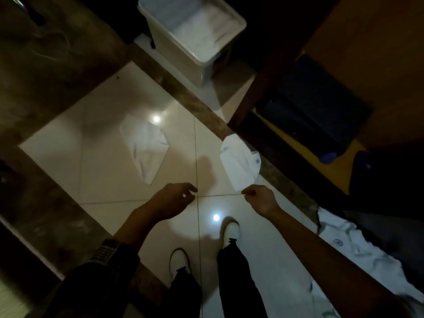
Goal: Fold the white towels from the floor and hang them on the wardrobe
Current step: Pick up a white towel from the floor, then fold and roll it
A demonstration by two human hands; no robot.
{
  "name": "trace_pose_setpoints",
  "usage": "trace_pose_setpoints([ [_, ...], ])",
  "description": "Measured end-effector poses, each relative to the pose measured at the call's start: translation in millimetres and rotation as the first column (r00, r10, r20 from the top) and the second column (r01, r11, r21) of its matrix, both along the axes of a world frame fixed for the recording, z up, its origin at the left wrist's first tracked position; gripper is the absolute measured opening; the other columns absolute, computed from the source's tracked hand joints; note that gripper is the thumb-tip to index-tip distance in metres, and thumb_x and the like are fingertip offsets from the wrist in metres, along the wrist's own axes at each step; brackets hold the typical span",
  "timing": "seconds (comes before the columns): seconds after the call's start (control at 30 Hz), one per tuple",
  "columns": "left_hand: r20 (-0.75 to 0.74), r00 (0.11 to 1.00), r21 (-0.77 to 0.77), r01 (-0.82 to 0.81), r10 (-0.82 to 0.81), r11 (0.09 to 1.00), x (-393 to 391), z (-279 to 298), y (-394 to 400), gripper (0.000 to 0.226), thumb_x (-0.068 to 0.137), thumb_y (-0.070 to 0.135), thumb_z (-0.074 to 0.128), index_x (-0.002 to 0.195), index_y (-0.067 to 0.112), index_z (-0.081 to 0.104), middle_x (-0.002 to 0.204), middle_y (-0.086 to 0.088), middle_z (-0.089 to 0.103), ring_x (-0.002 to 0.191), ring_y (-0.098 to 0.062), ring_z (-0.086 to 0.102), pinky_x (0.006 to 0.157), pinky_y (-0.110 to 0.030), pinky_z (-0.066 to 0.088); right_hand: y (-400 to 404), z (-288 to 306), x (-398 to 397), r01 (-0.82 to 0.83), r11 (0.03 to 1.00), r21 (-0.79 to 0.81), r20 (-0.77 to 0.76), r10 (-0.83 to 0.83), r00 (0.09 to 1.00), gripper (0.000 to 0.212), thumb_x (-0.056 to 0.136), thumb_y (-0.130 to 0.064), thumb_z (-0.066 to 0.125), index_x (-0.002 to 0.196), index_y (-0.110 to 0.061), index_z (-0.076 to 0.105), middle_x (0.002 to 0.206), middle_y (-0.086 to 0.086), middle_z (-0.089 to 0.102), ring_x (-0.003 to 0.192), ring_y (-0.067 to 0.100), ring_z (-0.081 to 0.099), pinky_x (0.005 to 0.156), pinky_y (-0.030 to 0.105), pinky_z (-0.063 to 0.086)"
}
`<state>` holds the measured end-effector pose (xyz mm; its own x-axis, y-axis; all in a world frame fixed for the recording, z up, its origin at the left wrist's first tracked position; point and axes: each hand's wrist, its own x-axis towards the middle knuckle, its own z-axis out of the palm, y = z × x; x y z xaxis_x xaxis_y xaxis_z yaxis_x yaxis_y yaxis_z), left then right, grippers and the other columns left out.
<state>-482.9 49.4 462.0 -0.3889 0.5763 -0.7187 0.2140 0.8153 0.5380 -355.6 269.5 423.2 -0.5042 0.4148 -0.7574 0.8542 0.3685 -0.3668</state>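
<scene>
Your right hand [258, 198] pinched the near corner of a white towel [241, 164], which hung over the tiled floor [110, 161] beside the dark wardrobe base [282, 143]. Your left hand [174, 198] hovered nearby with fingers loosely curled, holding nothing. A second white towel [145, 148] lay flat on the tiles, well apart from the white plastic bin [195, 35].

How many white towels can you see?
4: one flat on the floor tiles, one pinched by the right hand at, one crumpled at lower right, one in the bin. More may be hidden.
</scene>
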Motion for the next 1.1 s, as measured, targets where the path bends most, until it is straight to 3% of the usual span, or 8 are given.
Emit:
trace_pose_setpoints([
  [0.13,0.034,0.998,0.009,-0.058,0.058,0.998,1.7,-94.4,16.1,0.032,0.1,0.024,0.045,0.13,0.017,0.055,0.127,-0.006,0.06,0.113,-0.02,0.056,0.091,-0.026,0.041,6.1,-94.6,-3.8,-0.014,1.0,0.018,0.091,0.012,0.996,0.029,0.092,-0.005,0.053,0.119,-0.005,0.064,0.125,0.013,0.061,0.116,0.026,0.056,0.093,0.024,0.041],
  [0.37,0.07,0.995,-0.049,-0.071,0.074,0.996,7.3,-255.4,33.3,0.03,0.1,0.019,0.045,0.127,0.014,0.057,0.123,-0.01,0.062,0.108,-0.023,0.059,0.092,-0.031,0.044,21.9,-255.8,-8.7,-0.032,0.999,0.038,0.161,0.025,0.987,0.032,0.09,-0.007,0.056,0.122,-0.005,0.062,0.129,0.014,0.058,0.12,0.029,0.053,0.095,0.029,0.042],
  [0.6,0.063,0.986,-0.043,-0.151,0.153,0.988,15.5,-388.8,57.3,0.028,0.098,0.018,0.046,0.121,0.015,0.061,0.118,-0.01,0.064,0.104,-0.023,0.06,0.091,-0.035,0.047,40.3,-391.6,-3.9,0.013,0.993,0.116,0.173,-0.033,0.984,0.046,0.091,-0.011,0.058,0.135,-0.005,0.048,0.138,0.014,0.05,0.125,0.028,0.049,0.095,0.028,0.041],
  [0.77,0.07,0.974,0.015,-0.218,0.217,0.976,26.6,-447.2,76.0,0.027,0.098,0.017,0.047,0.12,0.015,0.062,0.116,-0.009,0.065,0.1,-0.022,0.063,0.089,-0.033,0.049,50.3,-459.1,-0.9,0.027,0.975,0.222,0.148,-0.062,0.987,0.057,0.085,-0.007,0.061,0.138,-0.005,0.041,0.137,0.016,0.046,0.124,0.031,0.048,0.095,0.032,0.042],
  [0.9,0.079,0.97,0.041,-0.236,0.232,0.971,35.6,-470.9,83.9,0.027,0.097,0.016,0.046,0.12,0.014,0.062,0.116,-0.01,0.065,0.101,-0.023,0.062,0.091,-0.035,0.049,45.6,-490.7,-0.7,-0.21,0.891,0.403,0.234,0.122,0.965,0.06,0.082,-0.01,0.062,0.136,-0.002,0.035,0.132,0.019,0.041,0.119,0.035,0.044,0.091,0.037,0.044],
  [0.97,0.086,0.964,0.05,-0.255,0.251,0.966,40.0,-475.4,86.4,0.028,0.097,0.015,0.045,0.12,0.015,0.062,0.115,-0.01,0.065,0.101,-0.022,0.062,0.091,-0.036,0.049,45.0,-500.0,-6.1,-0.35,0.788,0.506,0.264,0.244,0.933,0.051,0.081,-0.003,0.06,0.128,0.002,0.043,0.121,0.02,0.05,0.109,0.034,0.052,0.08,0.036,0.05],
  [1.03,0.102,0.962,0.058,-0.26,0.253,0.964,45.2,-475.7,88.7,0.028,0.098,0.015,0.045,0.12,0.015,0.062,0.116,-0.009,0.065,0.101,-0.021,0.062,0.09,-0.034,0.05,48.5,-501.7,-9.4,-0.441,0.661,0.607,0.277,0.344,0.897,0.028,0.075,0.01,0.057,0.103,0.006,0.059,0.092,0.021,0.062,0.08,0.032,0.064,0.057,0.031,0.054],
  [1.1,0.113,0.958,0.065,-0.274,0.265,0.96,48.5,-470.6,90.1,0.027,0.098,0.015,0.045,0.12,0.015,0.061,0.116,-0.008,0.064,0.1,-0.019,0.062,0.088,-0.032,0.049,55.5,-496.1,-8.6,-0.481,0.676,0.558,0.282,0.392,0.876,0.025,0.084,0.012,0.051,0.108,0.008,0.056,0.098,0.024,0.062,0.086,0.036,0.063,0.067,0.036,0.052],
])
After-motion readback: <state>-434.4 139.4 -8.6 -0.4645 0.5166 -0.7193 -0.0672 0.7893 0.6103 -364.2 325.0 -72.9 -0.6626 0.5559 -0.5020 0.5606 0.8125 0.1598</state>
